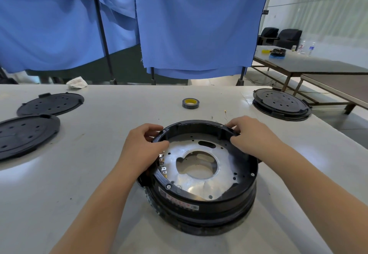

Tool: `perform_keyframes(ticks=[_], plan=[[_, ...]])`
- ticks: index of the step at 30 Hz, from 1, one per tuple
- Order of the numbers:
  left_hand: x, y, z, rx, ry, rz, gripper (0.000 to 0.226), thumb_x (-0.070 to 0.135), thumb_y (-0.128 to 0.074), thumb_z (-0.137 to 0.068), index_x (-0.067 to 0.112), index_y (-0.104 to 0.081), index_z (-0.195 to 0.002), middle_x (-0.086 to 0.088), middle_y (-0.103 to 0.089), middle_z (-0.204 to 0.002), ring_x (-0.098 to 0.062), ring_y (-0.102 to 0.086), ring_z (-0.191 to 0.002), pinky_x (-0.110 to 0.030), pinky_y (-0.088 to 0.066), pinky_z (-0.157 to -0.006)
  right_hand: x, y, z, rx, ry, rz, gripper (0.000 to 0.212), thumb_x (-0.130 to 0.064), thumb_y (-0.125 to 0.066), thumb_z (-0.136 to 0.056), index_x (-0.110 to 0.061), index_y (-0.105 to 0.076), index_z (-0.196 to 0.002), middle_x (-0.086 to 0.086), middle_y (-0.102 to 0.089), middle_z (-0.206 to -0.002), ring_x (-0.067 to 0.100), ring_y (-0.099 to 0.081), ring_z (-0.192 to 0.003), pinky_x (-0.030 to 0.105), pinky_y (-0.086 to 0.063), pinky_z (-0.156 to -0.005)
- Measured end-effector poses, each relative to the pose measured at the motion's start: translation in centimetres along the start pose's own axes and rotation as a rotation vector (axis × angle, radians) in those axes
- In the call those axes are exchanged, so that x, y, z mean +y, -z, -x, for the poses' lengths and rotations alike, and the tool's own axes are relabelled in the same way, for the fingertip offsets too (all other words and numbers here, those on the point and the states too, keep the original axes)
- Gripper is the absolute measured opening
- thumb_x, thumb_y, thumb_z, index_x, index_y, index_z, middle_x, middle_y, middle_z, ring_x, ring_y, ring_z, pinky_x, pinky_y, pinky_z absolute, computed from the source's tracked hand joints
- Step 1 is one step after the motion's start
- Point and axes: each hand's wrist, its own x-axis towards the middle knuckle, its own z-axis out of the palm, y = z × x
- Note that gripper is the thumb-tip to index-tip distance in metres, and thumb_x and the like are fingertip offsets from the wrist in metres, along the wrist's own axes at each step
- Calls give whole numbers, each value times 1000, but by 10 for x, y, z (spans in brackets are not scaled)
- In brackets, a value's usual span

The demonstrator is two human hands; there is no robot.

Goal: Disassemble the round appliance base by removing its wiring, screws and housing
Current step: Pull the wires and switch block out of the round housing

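The round black appliance base (pixel 201 204) sits on the white table in front of me, open side up. Inside it lies a silver metal plate (pixel 199 184) with a large centre hole. Screws show on the black rim, one at the front left (pixel 168 186) and one at the right (pixel 252 174). My left hand (pixel 143 148) grips the rim at the far left, thumb inside and fingers curled over the edge. My right hand (pixel 253 134) grips the rim at the far right in the same way. A label strip runs along the front wall.
Two black perforated round covers (pixel 49 104) (pixel 23 134) lie at the left. Another stacked black base (pixel 280 102) sits at the far right. A roll of tape (pixel 190 103) lies behind the base, small wire bits (pixel 225 112) beside it. Blue curtains hang behind the table.
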Motion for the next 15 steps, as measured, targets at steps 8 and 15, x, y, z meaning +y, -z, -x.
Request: perform_keyframes(ticks=[8, 15], plan=[[7, 5, 2, -110, 161, 223, 33, 18, -78, -74, 25, -67, -105, 1, -65, -108, -15, -64, -100, -29, -51, -82, -14, 17, -13, 57, 155, -16, 44, -9, -55, -79, -33, -68, -113, -5, -68, -106, 20, -61, -97, 31, -50, -84], [11, 2, 5, -213, 240, 305, 46, -6, -59, -77, 20, -65, -115, -1, -70, -102, -14, -66, -79, -24, -50, -63, -33, 10, -43, -20, 392, -62, 49, -2, -53, -82, -30, -66, -119, 0, -65, -123, 20, -58, -111, 37, -45, -100]])
